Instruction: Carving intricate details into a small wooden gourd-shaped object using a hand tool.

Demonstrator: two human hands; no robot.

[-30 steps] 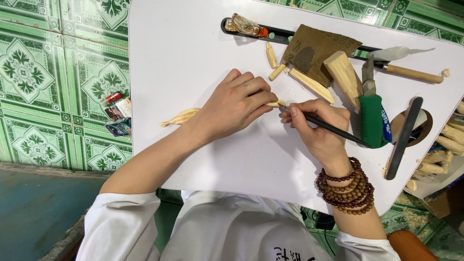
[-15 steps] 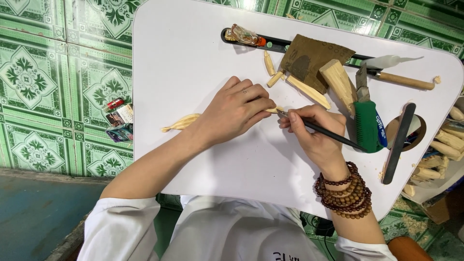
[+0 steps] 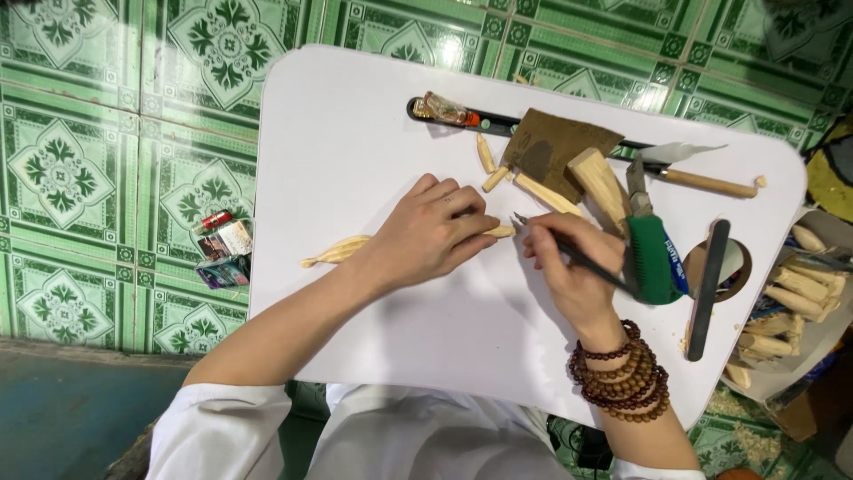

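One white tabletop (image 3: 355, 133) is filling most of the view, sitting over a floor of green patterned tiles (image 3: 80, 169). One person in white sleeves is leaning over its near edge, with both forearms reaching onto it.

The left hand (image 3: 431, 233) is lying palm down near the middle of the table, fingers curled and pressing one long pale wooden piece (image 3: 338, 252) flat to the surface. That piece is sticking out to the left from under the wrist, and its other tip is showing just right of the fingers. The right hand (image 3: 573, 267) is closed in a pen grip around one thin dark carving tool (image 3: 569, 252), whose point is sitting just beside the right tip of the wooden piece. Several strands of brown beads (image 3: 626, 378) are circling the right wrist.

At the far side one brown cloth (image 3: 555, 151) is lying over a long black bar. One larger wooden block (image 3: 600, 182) is resting against the cloth's right edge, and three small pale sticks (image 3: 487, 153) are lying to its left and near edge. To the right, one green-handled tool (image 3: 656, 258) and one black flat file (image 3: 708, 289) are lying side by side. One wooden-handled knife (image 3: 702, 180) is lying beyond them.

Off the table's right edge, many more carved pale pieces (image 3: 795, 298) are piled in one box. On the floor at left, a few small packets (image 3: 222, 253) are lying together.
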